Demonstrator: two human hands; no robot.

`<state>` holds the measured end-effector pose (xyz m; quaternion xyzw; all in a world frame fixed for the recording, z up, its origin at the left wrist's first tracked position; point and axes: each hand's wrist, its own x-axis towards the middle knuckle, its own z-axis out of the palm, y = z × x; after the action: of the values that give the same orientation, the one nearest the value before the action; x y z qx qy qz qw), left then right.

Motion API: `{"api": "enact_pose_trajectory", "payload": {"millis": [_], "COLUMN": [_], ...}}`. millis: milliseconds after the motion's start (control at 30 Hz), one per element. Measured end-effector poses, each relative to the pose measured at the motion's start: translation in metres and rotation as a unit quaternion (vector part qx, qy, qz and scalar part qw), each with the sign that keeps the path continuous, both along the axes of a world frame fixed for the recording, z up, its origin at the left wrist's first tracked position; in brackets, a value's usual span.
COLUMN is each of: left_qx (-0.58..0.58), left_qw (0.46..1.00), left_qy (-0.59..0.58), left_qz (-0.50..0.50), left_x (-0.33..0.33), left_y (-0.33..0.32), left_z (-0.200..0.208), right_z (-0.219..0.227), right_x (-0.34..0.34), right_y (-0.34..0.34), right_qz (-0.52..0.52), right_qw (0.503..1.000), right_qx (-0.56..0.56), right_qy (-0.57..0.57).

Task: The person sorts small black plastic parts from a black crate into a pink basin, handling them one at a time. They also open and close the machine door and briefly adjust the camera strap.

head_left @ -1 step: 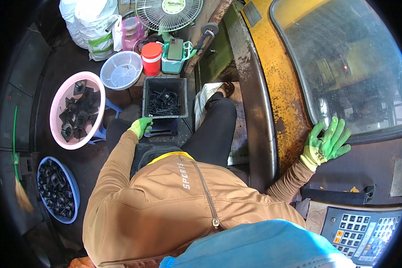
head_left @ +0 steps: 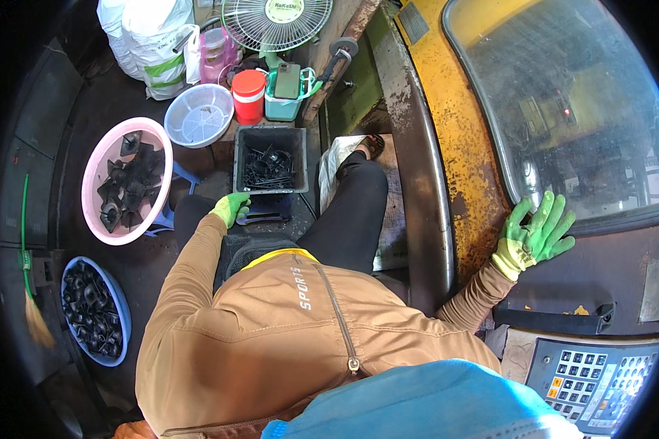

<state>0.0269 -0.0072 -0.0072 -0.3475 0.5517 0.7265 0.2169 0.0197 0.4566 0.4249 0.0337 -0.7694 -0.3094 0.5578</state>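
My right hand (head_left: 538,238), in a green and pale yellow glove, lies with fingers spread on the machine's door (head_left: 549,282), its fingertips over the lower edge of the window (head_left: 586,117). Gloved alike, my left hand (head_left: 231,209) is by my left knee, close to the near corner of a dark grey crate (head_left: 239,161). Its fingers are curled together; whatever they may hold is hidden. Inside that crate is a heap of thin black plastic pieces (head_left: 267,168).
Left of me, a pink basin (head_left: 91,164) of black parts stands on a blue stool (head_left: 187,175). A blue basin (head_left: 122,300) of black parts sits nearer. Beyond the crate are a white-blue basket (head_left: 198,117), red jug (head_left: 248,106) and fan (head_left: 278,22). A keypad panel (head_left: 593,380) is low right.
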Motion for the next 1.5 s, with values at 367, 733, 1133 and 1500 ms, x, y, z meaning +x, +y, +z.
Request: {"api": "enact_pose_trajectory", "payload": {"millis": [367,733,1133,1500], "left_qx": [0.009,0.022,0.054,0.07], "left_qw": [1.0,1.0,0.998,0.996], "left_qy": [0.016,0.012,0.014,-0.002], "left_qz": [0.002,0.012,0.002,0.055], "left_x": [-0.006,-0.007,-0.007,-0.003], "left_y": [-0.003,-0.003,0.0,-0.006], "left_z": [0.008,0.004,0.015,0.035], "right_z": [0.0,0.001,0.002,0.0], "right_x": [-0.002,-0.001,-0.001,0.0], "right_y": [-0.002,-0.005,-0.008,-0.003], "right_qz": [0.009,0.005,0.008,0.026], "right_qw": [1.0,1.0,1.0,1.0], "right_qx": [-0.004,-0.002,-0.001,-0.006], "right_qy": [0.01,0.007,0.007,0.014]}}
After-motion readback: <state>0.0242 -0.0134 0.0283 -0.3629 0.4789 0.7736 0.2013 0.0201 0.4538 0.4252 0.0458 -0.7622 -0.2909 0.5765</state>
